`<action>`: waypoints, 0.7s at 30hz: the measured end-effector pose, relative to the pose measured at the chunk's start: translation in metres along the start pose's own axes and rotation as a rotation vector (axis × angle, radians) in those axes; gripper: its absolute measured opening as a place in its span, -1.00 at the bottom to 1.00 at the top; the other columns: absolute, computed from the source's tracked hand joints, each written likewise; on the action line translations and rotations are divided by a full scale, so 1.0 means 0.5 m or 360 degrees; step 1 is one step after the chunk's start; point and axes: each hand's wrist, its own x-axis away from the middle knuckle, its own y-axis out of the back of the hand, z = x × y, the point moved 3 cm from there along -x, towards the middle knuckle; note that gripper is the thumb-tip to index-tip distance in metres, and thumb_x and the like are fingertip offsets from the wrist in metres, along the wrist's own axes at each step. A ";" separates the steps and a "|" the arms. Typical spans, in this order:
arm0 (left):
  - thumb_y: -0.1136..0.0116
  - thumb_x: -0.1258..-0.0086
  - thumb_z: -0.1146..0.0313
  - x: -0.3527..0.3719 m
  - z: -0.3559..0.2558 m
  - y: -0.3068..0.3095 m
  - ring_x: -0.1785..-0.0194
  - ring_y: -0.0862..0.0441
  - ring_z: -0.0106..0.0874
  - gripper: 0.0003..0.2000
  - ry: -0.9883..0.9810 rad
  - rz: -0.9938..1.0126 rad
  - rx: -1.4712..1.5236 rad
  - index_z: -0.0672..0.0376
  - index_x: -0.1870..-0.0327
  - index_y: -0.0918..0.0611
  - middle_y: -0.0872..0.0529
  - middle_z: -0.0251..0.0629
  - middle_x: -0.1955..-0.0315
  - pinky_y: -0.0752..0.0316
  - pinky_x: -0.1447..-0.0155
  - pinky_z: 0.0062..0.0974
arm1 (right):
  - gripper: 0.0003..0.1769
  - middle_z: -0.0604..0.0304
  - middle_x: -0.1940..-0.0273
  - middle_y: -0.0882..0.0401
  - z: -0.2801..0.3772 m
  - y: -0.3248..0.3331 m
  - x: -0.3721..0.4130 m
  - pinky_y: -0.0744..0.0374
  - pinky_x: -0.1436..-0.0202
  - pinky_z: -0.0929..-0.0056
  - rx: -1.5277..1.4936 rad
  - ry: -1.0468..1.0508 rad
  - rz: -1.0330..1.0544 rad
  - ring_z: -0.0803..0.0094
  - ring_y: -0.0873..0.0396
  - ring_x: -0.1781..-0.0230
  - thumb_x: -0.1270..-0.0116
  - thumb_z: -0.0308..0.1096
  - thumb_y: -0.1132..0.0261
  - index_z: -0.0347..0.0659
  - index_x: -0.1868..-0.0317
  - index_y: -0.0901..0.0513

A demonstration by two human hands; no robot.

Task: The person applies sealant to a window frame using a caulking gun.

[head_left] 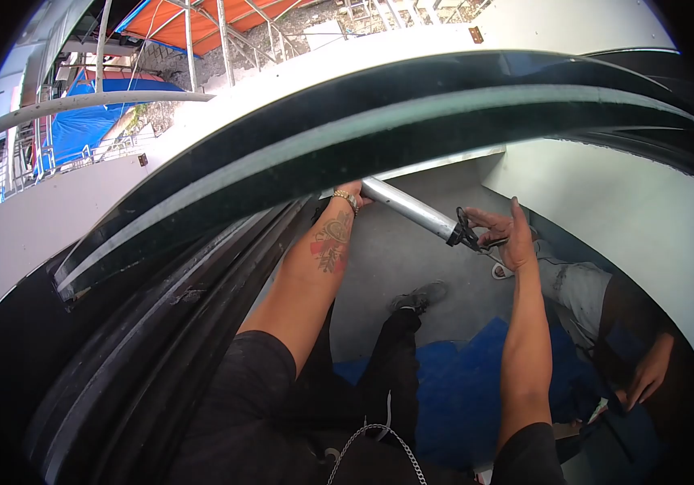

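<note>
A silver tube [412,207] slants down to the right in the middle of the view, with a black fitting [463,234] on its lower end. My left hand [354,192] is at the tube's upper end, its fingers partly hidden behind the tube and the dark curved panel. My right hand [508,234] is beside the black fitting, palm showing and fingers apart, with a thin cable near it. A dark curved glass panel [298,166] with a pale stripe arches above both hands.
Dark rails [177,315] run along the left. Blue fabric [460,380] lies below on the grey floor [363,283]. At the right sits another person [589,295], one hand low. White panels [605,218] stand behind; outside are poles and tarps.
</note>
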 end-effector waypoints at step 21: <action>-0.31 -0.49 0.16 -0.002 -0.030 0.009 -0.33 -0.58 0.03 -0.36 -0.0027 -0.0114 -0.0130 0.28 -0.46 -0.36 -0.49 0.04 -0.37 -0.45 -0.32 0.45 | 0.08 0.07 -0.07 -0.70 0.071 -0.022 -0.023 -0.36 -0.48 0.27 0.0233 0.0040 0.0303 0.27 -0.60 -0.20 -0.50 0.57 0.24 -0.37 -0.20 -0.67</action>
